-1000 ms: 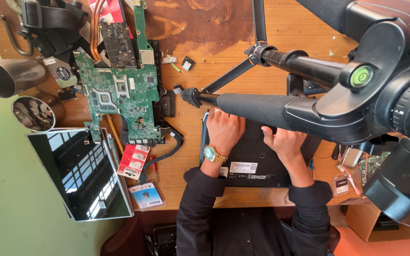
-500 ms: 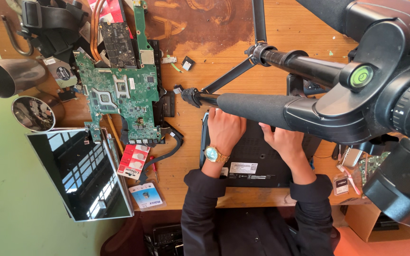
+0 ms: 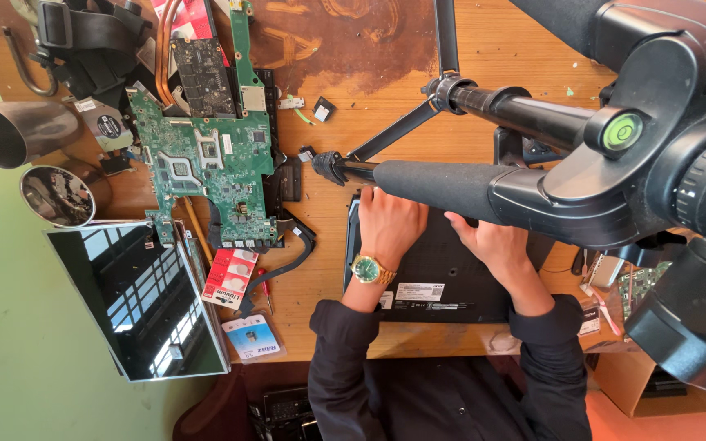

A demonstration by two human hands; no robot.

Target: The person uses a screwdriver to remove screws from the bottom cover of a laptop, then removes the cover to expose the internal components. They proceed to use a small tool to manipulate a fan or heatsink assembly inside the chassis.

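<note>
Left hand (image 3: 390,222): lying flat on the black laptop base (image 3: 443,282), lower centre, gripping nothing.
Right hand (image 3: 492,243): pressing the same base; grip partly hidden, cannot tell.

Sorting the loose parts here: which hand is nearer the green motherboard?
Left. The left hand rests on the black laptop base, on the side nearest the green motherboard; the right hand lies farther away.

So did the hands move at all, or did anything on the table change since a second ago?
Hardly anything changed. The left hand and the right hand rest on the black laptop base as before, with at most a tiny shift of the arms. Nothing was picked up or let go. The green circuit board, the loose screen panel and the tripod handle stayed where they were.
</note>
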